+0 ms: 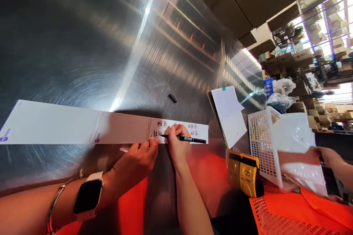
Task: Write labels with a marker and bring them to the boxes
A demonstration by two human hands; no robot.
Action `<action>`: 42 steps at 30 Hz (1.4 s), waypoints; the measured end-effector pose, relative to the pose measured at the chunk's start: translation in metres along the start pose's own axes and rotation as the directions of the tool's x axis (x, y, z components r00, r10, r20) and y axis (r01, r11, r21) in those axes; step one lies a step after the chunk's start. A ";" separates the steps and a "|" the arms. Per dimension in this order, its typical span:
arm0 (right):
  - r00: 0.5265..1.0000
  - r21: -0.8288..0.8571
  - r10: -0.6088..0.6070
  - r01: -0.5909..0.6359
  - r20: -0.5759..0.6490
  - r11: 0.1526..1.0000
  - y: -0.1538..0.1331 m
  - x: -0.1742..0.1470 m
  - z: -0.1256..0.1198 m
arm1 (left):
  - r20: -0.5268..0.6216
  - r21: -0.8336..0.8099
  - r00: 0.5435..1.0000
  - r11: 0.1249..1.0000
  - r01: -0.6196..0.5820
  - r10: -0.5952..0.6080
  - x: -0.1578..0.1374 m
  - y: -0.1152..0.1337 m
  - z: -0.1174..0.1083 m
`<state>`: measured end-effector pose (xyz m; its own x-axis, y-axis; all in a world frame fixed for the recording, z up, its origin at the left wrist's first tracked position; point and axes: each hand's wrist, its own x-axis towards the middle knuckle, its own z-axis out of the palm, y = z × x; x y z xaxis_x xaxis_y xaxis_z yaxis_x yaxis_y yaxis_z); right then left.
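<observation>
Label strip lies flat along the near part of the desk, whose hard metal top gives firm backing for handwriting. The right hand pinches a black marker pen, its tip at the handwritten Chinese characters on the strip. The left hand, fingers curled narrow, meets the strip's near edge, likely to steady it; whether it grips anything is hidden. The pen cap lies loose beyond the strip, leaving the tip bare. A clipped stack of papers sits off the strip's right end, clear of the writing. Nearer stands a yellow-and-black object, perhaps a tape dispenser, beside a white plastic basket.
</observation>
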<state>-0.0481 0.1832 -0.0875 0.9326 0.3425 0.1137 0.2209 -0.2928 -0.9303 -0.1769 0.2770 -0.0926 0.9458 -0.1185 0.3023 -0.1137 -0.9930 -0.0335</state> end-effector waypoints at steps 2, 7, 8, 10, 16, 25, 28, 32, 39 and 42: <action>0.998 -0.011 -0.033 0.033 -0.053 0.999 -0.001 0.000 0.001 | 0.002 0.001 1.000 1.000 -0.001 0.001 0.000 0.000 0.000; 0.996 0.070 0.002 0.004 -0.084 0.998 0.001 -0.001 0.002 | 0.008 -0.004 1.000 1.000 -0.008 0.008 0.000 0.001 -0.001; 0.997 0.079 0.014 -0.008 -0.078 0.997 0.002 -0.001 0.001 | 0.015 -0.002 1.000 1.000 -0.012 0.012 -0.001 0.001 -0.001; 0.997 0.086 0.022 -0.015 -0.079 0.996 0.005 -0.001 0.001 | 0.026 0.004 1.000 1.000 -0.017 0.017 -0.001 0.001 -0.001; 0.997 0.088 0.001 0.006 -0.075 0.996 0.003 0.000 0.000 | 0.008 0.004 1.000 1.000 -0.011 0.011 0.000 0.000 -0.001; 0.994 0.042 -0.063 0.067 -0.091 0.997 -0.003 0.001 0.002 | 0.012 0.006 1.000 1.000 -0.016 0.015 0.001 0.000 0.000; 0.982 0.019 -0.080 0.085 -0.172 0.996 0.000 0.000 -0.002 | 0.021 0.000 1.000 1.000 -0.013 0.013 0.000 0.001 0.001; 0.964 0.074 0.014 0.005 -0.265 0.997 0.004 0.002 -0.009 | 0.024 -0.001 1.000 1.000 -0.011 0.011 -0.001 0.001 0.000; 0.987 0.121 0.090 -0.074 -0.133 0.990 0.010 0.005 -0.010 | 0.039 0.015 0.999 1.000 -0.001 0.000 -0.001 0.002 -0.001; 0.981 0.155 0.091 -0.064 -0.172 0.986 0.009 0.006 -0.010 | 0.040 0.015 0.999 1.000 -0.001 0.001 -0.001 0.002 -0.002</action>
<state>-0.0379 0.1732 -0.0917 0.9840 0.1555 0.0868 0.1136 -0.1724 -0.9785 -0.1791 0.2751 -0.0911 0.9572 -0.1191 0.2637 -0.1102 -0.9927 -0.0484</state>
